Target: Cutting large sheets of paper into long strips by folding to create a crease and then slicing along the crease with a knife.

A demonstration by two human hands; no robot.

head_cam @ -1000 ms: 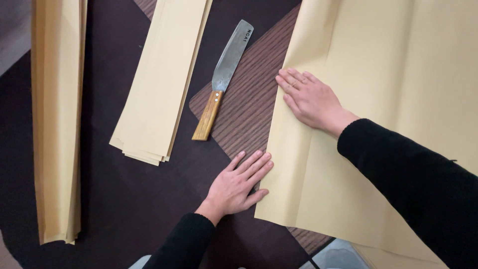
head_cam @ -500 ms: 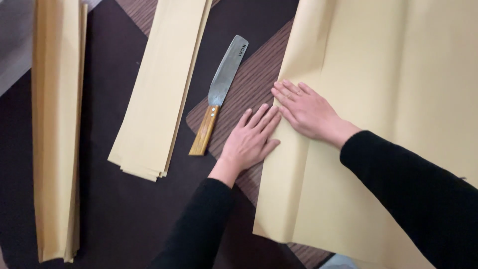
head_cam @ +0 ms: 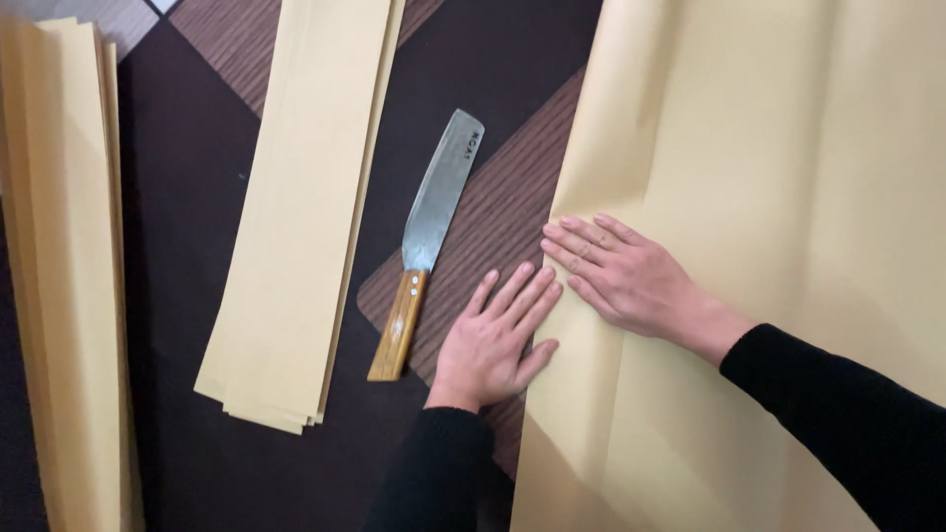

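Large tan paper sheet [head_cam: 769, 197] lies on the surface [head_cam: 197, 148], a dark, wood-grain patterned top; landmark for all positions below.

Right hand [head_cam: 631, 281]: flat, palm down on the sheet just inside its left edge, fingers straight and together, pointing left. Grip fully open, nothing held, pressing only.

Left hand [head_cam: 498, 340]: flat, palm down, fingers spread and angled up-right. Fingertips touch the sheet's left edge; the palm rests on the surface beside it. Grip open, nothing held. The two hands' fingertips nearly meet at the edge.

Knife [head_cam: 424, 246]: broad steel blade, wooden handle, lying just left of the sheet, handle end beside the left hand, untouched.

Stack of tan paper strips [head_cam: 305, 207]: left of the knife, well apart from the sheet.

Second strip stack [head_cam: 64, 296]: farthest left of the sheet.
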